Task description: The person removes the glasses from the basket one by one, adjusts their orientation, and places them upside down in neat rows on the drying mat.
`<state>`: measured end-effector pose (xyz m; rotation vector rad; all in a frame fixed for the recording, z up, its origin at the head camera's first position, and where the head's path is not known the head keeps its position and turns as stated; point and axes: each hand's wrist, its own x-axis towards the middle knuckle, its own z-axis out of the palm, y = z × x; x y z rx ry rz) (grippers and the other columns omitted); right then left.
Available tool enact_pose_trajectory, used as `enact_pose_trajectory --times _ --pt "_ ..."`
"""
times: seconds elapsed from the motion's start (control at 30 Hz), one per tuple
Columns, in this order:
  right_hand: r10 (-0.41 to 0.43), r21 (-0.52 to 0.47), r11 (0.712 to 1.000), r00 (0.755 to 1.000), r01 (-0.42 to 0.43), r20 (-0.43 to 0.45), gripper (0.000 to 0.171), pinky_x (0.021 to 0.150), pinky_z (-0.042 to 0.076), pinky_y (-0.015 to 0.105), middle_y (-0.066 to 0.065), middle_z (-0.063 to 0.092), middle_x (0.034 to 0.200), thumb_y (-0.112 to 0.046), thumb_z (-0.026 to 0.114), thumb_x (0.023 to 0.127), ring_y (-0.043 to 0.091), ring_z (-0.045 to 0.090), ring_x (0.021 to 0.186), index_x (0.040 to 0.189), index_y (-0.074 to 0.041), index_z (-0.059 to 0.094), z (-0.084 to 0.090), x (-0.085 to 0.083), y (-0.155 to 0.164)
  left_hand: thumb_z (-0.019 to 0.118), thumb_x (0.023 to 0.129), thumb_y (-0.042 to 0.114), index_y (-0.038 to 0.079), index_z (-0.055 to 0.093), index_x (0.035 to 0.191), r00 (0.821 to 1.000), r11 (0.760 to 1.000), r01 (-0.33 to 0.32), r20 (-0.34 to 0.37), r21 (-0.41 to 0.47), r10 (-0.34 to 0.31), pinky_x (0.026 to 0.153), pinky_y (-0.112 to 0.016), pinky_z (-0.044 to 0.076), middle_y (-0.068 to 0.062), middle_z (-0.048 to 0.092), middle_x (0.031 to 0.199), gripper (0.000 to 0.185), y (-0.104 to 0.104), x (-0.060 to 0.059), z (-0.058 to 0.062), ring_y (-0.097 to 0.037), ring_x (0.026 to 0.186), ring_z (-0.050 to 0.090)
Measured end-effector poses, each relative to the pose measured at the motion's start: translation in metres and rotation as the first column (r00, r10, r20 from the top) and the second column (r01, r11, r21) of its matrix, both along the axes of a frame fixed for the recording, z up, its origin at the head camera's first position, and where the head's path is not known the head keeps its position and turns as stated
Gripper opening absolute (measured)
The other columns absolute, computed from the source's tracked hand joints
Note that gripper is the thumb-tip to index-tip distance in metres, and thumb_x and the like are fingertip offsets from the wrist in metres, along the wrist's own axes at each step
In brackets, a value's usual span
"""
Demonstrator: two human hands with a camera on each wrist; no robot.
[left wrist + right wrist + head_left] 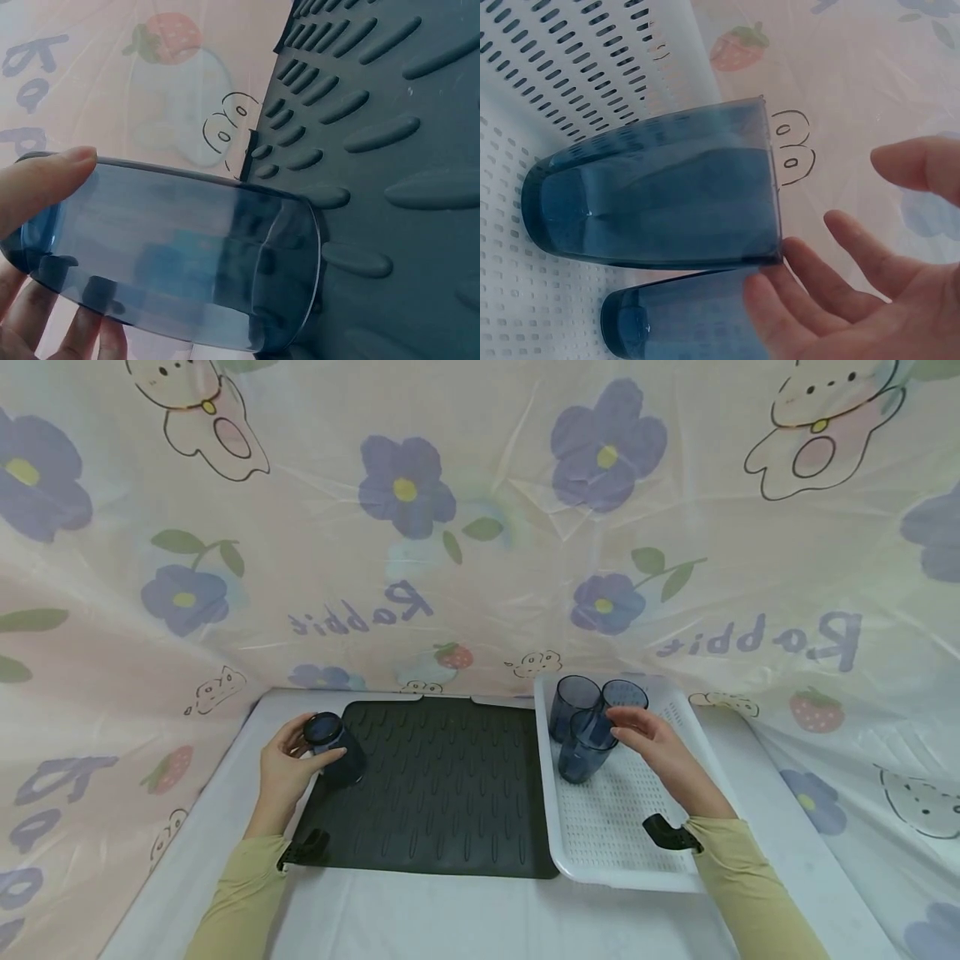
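Note:
At the left edge of the dark ribbed mat (442, 785), my left hand (288, 766) grips a blue see-through glass (343, 762) between thumb and fingers. The glass is upside down, its rim down at the mat in the left wrist view, with the thumb near its base. My right hand (654, 745) hovers over the white basket (551, 827), fingers spread and thumb apart. Three more blue glasses stand mouth up there: a front one (583, 753), a back left one (573, 706) and a back right one (628, 692). In the right wrist view the fingertips are at the rim of a glass (660, 195).
The mat and the perforated basket lie side by side on a white-covered table (450, 914). A printed plastic curtain (495, 568) with flowers and rabbits rises behind and on both sides.

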<state>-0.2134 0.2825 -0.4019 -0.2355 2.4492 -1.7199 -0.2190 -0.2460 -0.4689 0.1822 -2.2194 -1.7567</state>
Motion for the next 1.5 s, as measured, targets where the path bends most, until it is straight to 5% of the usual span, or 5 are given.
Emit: enact_pose_trajectory --times 0.47,0.67,1.0,1.27,1.5 --pt "-0.011 0.005 1.0 1.0 0.01 0.023 0.055 0.11 0.021 0.058 0.023 0.032 0.147 -0.027 0.052 0.1 0.037 0.029 0.135 0.144 0.001 0.033 0.0 -0.001 -0.001 0.081 0.079 0.018 0.009 0.045 0.141 0.992 0.989 0.124 0.014 -0.082 -0.124 0.095 -0.032 0.046 -0.015 0.052 0.136 0.072 -0.01 -0.001 0.005 -0.015 0.112 0.049" --pt "-0.01 0.01 1.0 0.999 0.01 0.037 0.059 0.11 0.02 0.059 0.022 0.031 0.148 -0.029 0.055 0.099 0.037 0.026 0.137 0.144 0.002 0.032 0.0 -0.001 -0.002 0.082 0.077 0.022 0.011 0.048 0.14 0.993 0.988 0.115 0.013 -0.105 -0.115 0.095 -0.034 0.048 -0.012 0.054 0.134 0.072 -0.007 0.003 0.009 -0.018 0.116 0.049" --pt "0.012 0.051 0.999 1.0 -0.013 0.016 0.067 0.107 0.025 0.062 0.022 0.027 0.15 -0.024 0.065 0.093 0.042 0.021 0.138 0.145 0.002 0.031 0.002 -0.003 -0.004 0.085 0.073 0.027 0.013 0.053 0.136 0.998 0.988 0.063 0.0 -0.137 -0.064 0.084 -0.018 0.049 -0.009 0.059 0.128 0.072 -0.004 0.003 0.007 -0.012 0.11 0.051" --pt "0.01 0.083 0.996 1.0 -0.012 0.024 0.074 0.105 0.028 0.062 0.02 0.027 0.151 -0.023 0.069 0.09 0.041 0.019 0.139 0.147 -0.001 0.027 0.002 -0.005 -0.004 0.083 0.075 0.027 0.008 0.048 0.139 0.995 0.985 0.097 0.013 -0.144 -0.096 0.085 -0.021 0.047 -0.012 0.055 0.132 0.075 -0.007 0.003 0.007 -0.021 0.115 0.049" --pt "0.044 0.088 0.995 0.999 -0.044 0.01 0.08 0.104 0.029 0.062 0.023 0.024 0.151 -0.019 0.073 0.087 0.046 0.017 0.138 0.147 0.001 0.024 0.002 -0.005 -0.005 0.083 0.076 0.027 0.012 0.048 0.139 0.995 0.989 0.098 0.024 -0.109 -0.096 0.092 -0.027 0.048 -0.008 0.055 0.132 0.073 -0.009 0.004 0.005 -0.015 0.115 0.049"
